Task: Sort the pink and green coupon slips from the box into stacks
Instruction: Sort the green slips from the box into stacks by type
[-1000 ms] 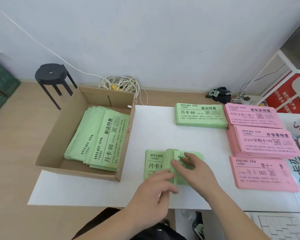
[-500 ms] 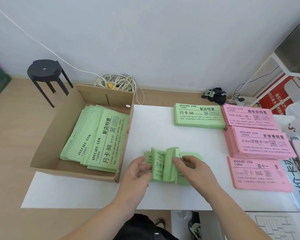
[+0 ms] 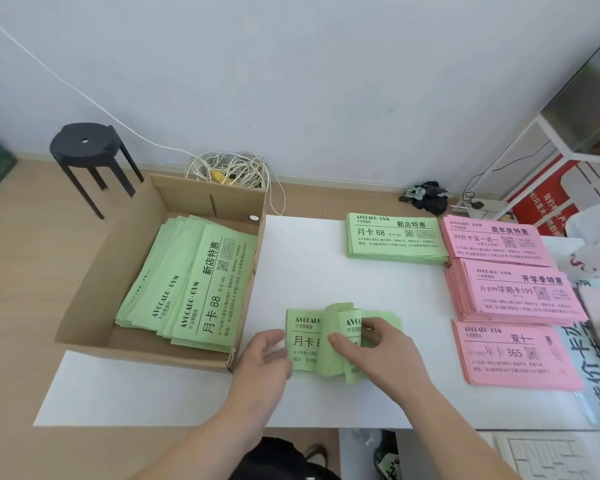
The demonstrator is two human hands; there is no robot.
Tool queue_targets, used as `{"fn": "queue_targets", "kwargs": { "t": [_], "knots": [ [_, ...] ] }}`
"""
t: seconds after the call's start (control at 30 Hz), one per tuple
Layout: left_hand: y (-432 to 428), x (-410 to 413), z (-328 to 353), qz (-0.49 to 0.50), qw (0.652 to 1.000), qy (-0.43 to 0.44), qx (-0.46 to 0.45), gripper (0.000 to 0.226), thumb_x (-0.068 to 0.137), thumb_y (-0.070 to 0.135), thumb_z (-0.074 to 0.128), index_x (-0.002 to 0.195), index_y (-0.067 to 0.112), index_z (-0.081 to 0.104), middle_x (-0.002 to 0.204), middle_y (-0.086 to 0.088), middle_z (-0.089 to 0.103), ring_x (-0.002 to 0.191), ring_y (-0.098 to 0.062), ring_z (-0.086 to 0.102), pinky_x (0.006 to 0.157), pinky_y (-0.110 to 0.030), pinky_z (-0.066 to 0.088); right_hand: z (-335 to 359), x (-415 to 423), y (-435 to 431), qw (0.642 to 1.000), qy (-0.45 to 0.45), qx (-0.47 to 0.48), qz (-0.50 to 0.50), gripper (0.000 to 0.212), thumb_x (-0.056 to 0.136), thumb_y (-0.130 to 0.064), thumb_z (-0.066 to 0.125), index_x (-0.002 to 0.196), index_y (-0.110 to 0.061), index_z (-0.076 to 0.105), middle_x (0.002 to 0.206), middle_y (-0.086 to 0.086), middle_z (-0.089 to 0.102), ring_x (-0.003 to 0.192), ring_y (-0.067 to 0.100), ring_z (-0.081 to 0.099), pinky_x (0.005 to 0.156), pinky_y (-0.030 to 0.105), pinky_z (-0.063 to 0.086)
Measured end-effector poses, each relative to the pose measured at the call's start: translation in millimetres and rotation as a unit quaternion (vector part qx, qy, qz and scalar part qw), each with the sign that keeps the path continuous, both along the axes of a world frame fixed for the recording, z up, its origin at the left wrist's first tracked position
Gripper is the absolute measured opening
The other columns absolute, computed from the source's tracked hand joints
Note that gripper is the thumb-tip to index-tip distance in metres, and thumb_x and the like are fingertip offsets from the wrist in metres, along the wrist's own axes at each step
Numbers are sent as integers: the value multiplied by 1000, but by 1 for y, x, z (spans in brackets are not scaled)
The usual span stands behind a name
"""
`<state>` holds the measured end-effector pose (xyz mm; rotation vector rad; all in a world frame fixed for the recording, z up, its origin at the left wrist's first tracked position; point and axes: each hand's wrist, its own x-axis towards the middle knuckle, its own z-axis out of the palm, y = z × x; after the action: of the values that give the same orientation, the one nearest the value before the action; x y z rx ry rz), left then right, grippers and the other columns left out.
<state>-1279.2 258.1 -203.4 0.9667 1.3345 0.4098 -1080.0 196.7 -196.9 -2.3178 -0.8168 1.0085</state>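
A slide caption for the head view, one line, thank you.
Right hand pinches curled green slips on the table; left hand at their edge.

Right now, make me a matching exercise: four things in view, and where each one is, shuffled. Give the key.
Things
1. cardboard box
2. black stool
3. pink stacks
4. right hand

Places
A. on the floor, near the wall
B. pinching the curled green bundle
C. along the right side of the table
D. at the table's left edge, green slips inside

Pairs: 1-D, 2-A, 3-C, 4-B
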Motion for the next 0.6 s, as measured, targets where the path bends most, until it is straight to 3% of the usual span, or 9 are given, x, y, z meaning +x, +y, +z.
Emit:
{"fn": "queue_targets", "kwargs": {
  "t": [0.13, 0.2, 0.3, 0.4, 0.47, 0.57, 0.6],
  "knots": [
    [10, 8, 4, 25, 998, -39, -40, 43, 94, 6, 61, 131, 28, 60, 116, 7, 73, 109, -20, 67, 77, -29, 46, 4, 1, 0, 1000, 14, 7, -5, 87, 60, -81, 76, 131, -33, 62, 124, -18, 66, 119, 1, 60, 101, 34, 53],
    [2, 11, 10, -73, 996, -27, 32, 42, 96, 9, 60, 126, 38, 63, 115, 17, 70, 105, -4, 64, 79, -22, 48, 3, 0, 0, 1000, 13, 7, -6, 89, 61, -82, 75, 133, -32, 60, 127, -16, 65, 119, 2, 60, 103, 34, 52],
    [-22, 13, 13, -267, 948, 18, 175, 50, 96, 20, 57, 136, 49, 52, 137, 31, 45, 122, 13, 45, 105, -21, 43, 4, -1, -1, 1000, 20, 3, -8, 88, 60, -85, 73, 130, -34, 60, 125, -18, 64, 119, 2, 60, 103, 33, 51],
    [-30, 10, 9, -354, 915, 42, 190, 65, 98, 17, 52, 155, 43, 35, 152, 38, 22, 141, 9, 28, 118, -24, 31, 4, 2, -2, 999, 37, 9, -17, 71, 61, -84, 73, 115, -38, 67, 110, -22, 72, 107, -3, 65, 98, 35, 55],
    [-25, 6, 11, -308, 937, 41, 160, 61, 100, 14, 51, 150, 46, 41, 148, 39, 30, 137, 8, 35, 114, -19, 33, 4, 3, -2, 999, 45, 16, -11, 55, 67, -77, 74, 108, -40, 69, 102, -24, 74, 100, -4, 67, 94, 35, 56],
    [-13, 5, 12, -139, 988, 11, 71, 49, 100, 7, 54, 135, 41, 56, 137, 29, 53, 120, 15, 47, 92, -4, 37, 5, -1, -1, 999, 31, 15, -8, 60, 66, -80, 72, 112, -41, 68, 106, -27, 72, 104, -7, 65, 95, 32, 55],
    [-9, 5, 10, -89, 995, -4, 42, 46, 99, 4, 55, 130, 37, 59, 135, 22, 58, 118, 15, 49, 91, -4, 39, 5, -2, -2, 999, 29, 13, -6, 59, 67, -80, 71, 112, -42, 67, 106, -28, 72, 104, -7, 65, 95, 32, 55]
  ]
}}
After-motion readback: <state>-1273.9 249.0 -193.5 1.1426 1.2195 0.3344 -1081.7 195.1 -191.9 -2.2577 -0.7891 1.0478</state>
